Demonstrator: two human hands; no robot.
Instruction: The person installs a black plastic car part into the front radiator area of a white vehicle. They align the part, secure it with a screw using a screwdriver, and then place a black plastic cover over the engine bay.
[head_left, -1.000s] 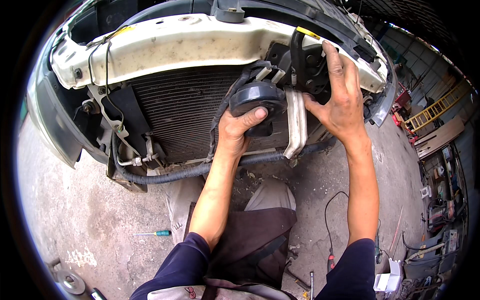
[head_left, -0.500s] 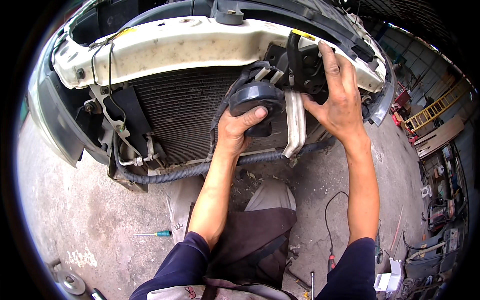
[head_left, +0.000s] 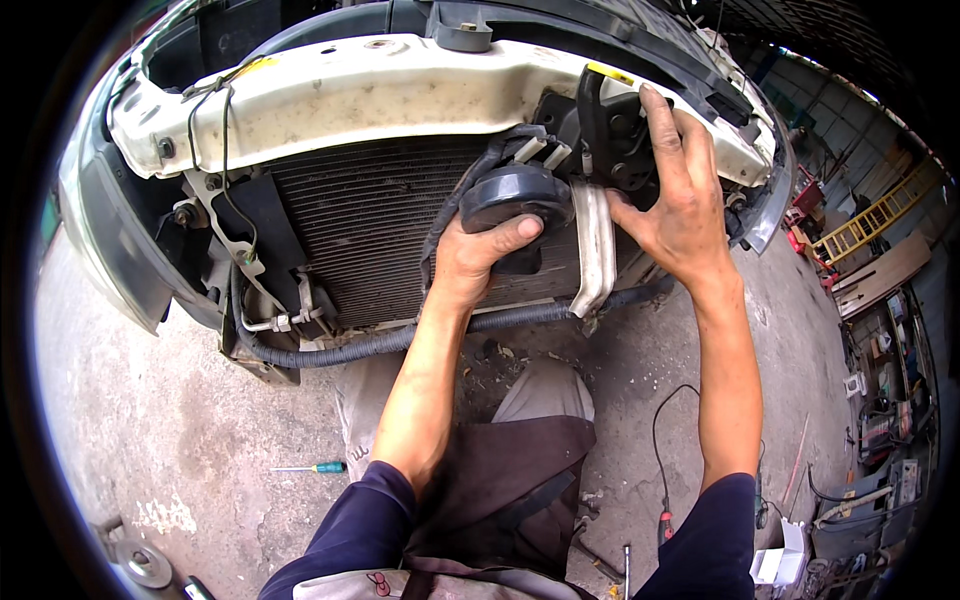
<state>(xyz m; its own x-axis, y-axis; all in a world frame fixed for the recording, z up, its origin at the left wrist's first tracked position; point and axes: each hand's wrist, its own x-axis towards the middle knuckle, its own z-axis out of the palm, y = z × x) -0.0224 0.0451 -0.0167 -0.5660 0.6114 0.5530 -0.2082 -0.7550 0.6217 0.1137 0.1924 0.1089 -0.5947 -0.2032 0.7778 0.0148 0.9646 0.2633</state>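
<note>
— Moved much since the earlier view?

— Hardly. Right hand [head_left: 680,205] crept a little higher on the black latch bracket [head_left: 610,125]; left hand [head_left: 478,258] stayed put under the horn.

— Where was the horn?

— Round dark horn [head_left: 515,195], held up against the radiator core [head_left: 370,225], just below the lower edge of the white crossmember [head_left: 400,95] and just left of the pale upright brace [head_left: 597,245].

— State of the hands?

— Left clenched around the horn from beneath, thumb across its front rim. Right spread flat over the latch bracket, fingers extended upward, palm pressing, not wrapped around anything that showed.

— Pose of the arms?

— Both reached forward and up from the lower edge, left forearm nearly straight toward the centre of the radiator, right forearm rising steeply, wrist bent back.

— Best way to handle it?

— Probably kept the horn squarely supported from below so its weight stayed off the black wiring loom [head_left: 450,215] beside it. Steadied the bracket with the right palm, avoided the sharp fins, and kept clear of the corrugated hose [head_left: 340,350] along the radiator's lower edge. Green-handled screwdriver [head_left: 318,467] lay well apart on the concrete floor [head_left: 170,440].
</note>
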